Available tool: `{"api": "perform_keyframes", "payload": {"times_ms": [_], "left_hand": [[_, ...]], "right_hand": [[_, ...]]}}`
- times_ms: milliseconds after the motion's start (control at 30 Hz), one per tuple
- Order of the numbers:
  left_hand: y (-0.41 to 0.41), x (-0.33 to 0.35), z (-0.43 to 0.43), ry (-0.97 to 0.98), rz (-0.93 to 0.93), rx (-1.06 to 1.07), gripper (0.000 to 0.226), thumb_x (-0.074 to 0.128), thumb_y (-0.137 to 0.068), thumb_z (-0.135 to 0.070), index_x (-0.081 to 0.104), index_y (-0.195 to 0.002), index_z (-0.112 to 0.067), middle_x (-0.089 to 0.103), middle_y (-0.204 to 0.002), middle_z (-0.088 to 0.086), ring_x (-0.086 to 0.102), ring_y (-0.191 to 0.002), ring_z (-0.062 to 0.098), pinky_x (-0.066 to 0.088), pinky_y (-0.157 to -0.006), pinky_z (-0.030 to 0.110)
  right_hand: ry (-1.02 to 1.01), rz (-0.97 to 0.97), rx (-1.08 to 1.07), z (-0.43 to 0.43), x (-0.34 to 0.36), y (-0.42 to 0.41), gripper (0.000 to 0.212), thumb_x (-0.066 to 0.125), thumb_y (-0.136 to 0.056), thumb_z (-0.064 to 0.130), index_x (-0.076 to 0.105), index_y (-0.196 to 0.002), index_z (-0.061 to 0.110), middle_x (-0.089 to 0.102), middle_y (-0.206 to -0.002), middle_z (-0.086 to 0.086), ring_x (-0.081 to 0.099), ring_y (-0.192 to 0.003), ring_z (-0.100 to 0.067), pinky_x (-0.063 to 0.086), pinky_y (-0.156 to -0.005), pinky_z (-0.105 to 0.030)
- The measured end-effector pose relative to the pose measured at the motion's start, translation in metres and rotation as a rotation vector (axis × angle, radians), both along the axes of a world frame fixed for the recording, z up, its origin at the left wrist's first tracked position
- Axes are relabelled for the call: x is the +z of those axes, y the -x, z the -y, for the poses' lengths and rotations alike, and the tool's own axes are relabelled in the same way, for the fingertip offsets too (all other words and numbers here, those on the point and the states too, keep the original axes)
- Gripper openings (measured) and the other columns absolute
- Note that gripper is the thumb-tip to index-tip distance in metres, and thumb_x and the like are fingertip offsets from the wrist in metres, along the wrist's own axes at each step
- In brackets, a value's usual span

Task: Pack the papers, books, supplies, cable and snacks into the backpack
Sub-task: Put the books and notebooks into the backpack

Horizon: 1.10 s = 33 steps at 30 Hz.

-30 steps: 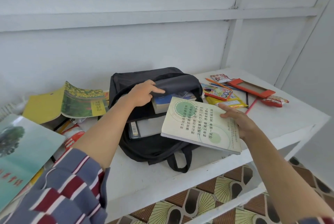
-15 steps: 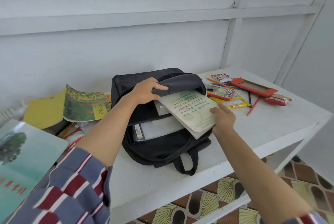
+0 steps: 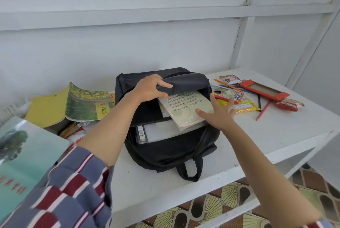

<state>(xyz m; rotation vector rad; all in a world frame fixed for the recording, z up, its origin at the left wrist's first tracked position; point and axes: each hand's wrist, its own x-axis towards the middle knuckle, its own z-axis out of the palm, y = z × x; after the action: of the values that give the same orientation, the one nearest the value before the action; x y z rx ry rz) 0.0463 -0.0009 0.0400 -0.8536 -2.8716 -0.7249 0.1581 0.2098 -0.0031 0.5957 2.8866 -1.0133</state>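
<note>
Black fabric was bunched under the left hand (image 3: 152, 88), which gripped the top flap of the backpack (image 3: 165, 152) and held the mouth open at the centre of the frame. The right hand (image 3: 219, 115) gripped nothing; its fingers were spread and straight, pressing on the near corner of the pale booklet (image 3: 185, 109). The booklet lay half inside the opening, tilted across a white book (image 3: 161, 132) already in the bag. To finish the step well, I judged I should hold the flap high and square the booklet to the books beneath. Then I would push along its spine, not on one corner, so the cover would not buckle against the zip edge. The booklet's cover carried rows of printed Chinese characters, too skewed for me to read with confidence. A barcode label (image 3: 141, 133) showed on the white book. To the right, on the white table (image 3: 294, 132), lay a crayon box (image 3: 228, 94), a yellow snack packet (image 3: 241, 107) and a red snack packet (image 3: 289, 105), their lettering blurred. At the left of the frame a yellow-green book (image 3: 82, 104) waited unpacked, its title unreadable to me.
</note>
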Motion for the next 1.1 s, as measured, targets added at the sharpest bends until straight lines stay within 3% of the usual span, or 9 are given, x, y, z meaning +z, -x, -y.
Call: {"api": "perform_keyframes", "payload": {"times_ms": [100, 200, 333, 500, 733, 867, 1100], "left_hand": [[0.000, 0.002, -0.001, -0.007, 0.006, 0.013, 0.038, 0.072, -0.080, -0.025, 0.064, -0.117, -0.031, 0.052, -0.122, -0.001, 0.045, -0.115, 0.016, 0.035, -0.097, 0.033], [0.000, 0.004, -0.001, -0.027, 0.013, 0.025, 0.038, 0.073, -0.078, -0.025, 0.066, -0.115, -0.030, 0.052, -0.121, -0.002, 0.045, -0.116, 0.016, 0.035, -0.099, 0.033], [0.001, 0.006, -0.002, -0.052, 0.034, 0.036, 0.038, 0.074, -0.077, -0.023, 0.067, -0.114, -0.029, 0.053, -0.118, -0.004, 0.045, -0.114, 0.015, 0.035, -0.098, 0.032], [0.000, 0.008, -0.003, -0.059, 0.047, 0.045, 0.038, 0.074, -0.077, -0.023, 0.067, -0.114, -0.028, 0.052, -0.123, -0.002, 0.044, -0.117, 0.015, 0.033, -0.099, 0.031], [0.001, 0.011, -0.002, -0.061, 0.069, 0.048, 0.038, 0.074, -0.078, -0.023, 0.066, -0.115, -0.025, 0.051, -0.128, 0.001, 0.042, -0.121, 0.016, 0.030, -0.099, 0.028], [0.001, 0.012, -0.003, -0.064, 0.079, 0.050, 0.037, 0.074, -0.077, -0.022, 0.067, -0.114, -0.025, 0.050, -0.129, 0.001, 0.042, -0.122, 0.016, 0.030, -0.101, 0.029], [0.001, 0.012, -0.003, -0.066, 0.097, 0.044, 0.036, 0.073, -0.078, -0.021, 0.067, -0.114, -0.025, 0.050, -0.127, 0.000, 0.043, -0.121, 0.017, 0.031, -0.104, 0.033]], "right_hand": [[-0.273, -0.106, 0.378, -0.015, 0.006, -0.002, 0.073, 0.068, -0.078, 0.048, 0.030, -0.140, 0.047, -0.004, -0.158, -0.001, -0.001, -0.143, -0.031, 0.009, -0.114, -0.049], [-0.247, -0.170, 0.642, -0.017, -0.006, 0.006, 0.053, 0.069, -0.081, 0.033, 0.049, -0.130, 0.041, 0.022, -0.154, 0.007, 0.008, -0.144, -0.019, 0.003, -0.116, -0.040], [-0.200, -0.242, 0.609, -0.019, -0.022, 0.016, 0.046, 0.067, -0.083, 0.035, 0.051, -0.126, 0.045, 0.032, -0.150, 0.011, 0.019, -0.142, -0.013, 0.008, -0.117, -0.047], [-0.226, -0.265, 0.571, -0.011, -0.024, 0.034, 0.044, 0.064, -0.085, 0.038, 0.052, -0.127, 0.043, 0.032, -0.151, 0.008, 0.019, -0.142, -0.014, 0.008, -0.116, -0.049], [-0.196, -0.304, 0.613, -0.012, -0.025, 0.046, 0.043, 0.062, -0.086, 0.038, 0.053, -0.128, 0.039, 0.031, -0.151, 0.004, 0.017, -0.143, -0.017, 0.000, -0.115, -0.042], [-0.192, -0.349, 0.603, -0.014, -0.030, 0.050, 0.037, 0.061, -0.087, 0.037, 0.057, -0.124, 0.038, 0.037, -0.149, 0.002, 0.023, -0.140, -0.016, 0.005, -0.114, -0.038], [-0.194, -0.309, 0.601, -0.010, -0.027, 0.065, 0.037, 0.060, -0.088, 0.036, 0.056, -0.125, 0.038, 0.036, -0.149, 0.002, 0.024, -0.140, -0.017, 0.006, -0.117, -0.043]]}}
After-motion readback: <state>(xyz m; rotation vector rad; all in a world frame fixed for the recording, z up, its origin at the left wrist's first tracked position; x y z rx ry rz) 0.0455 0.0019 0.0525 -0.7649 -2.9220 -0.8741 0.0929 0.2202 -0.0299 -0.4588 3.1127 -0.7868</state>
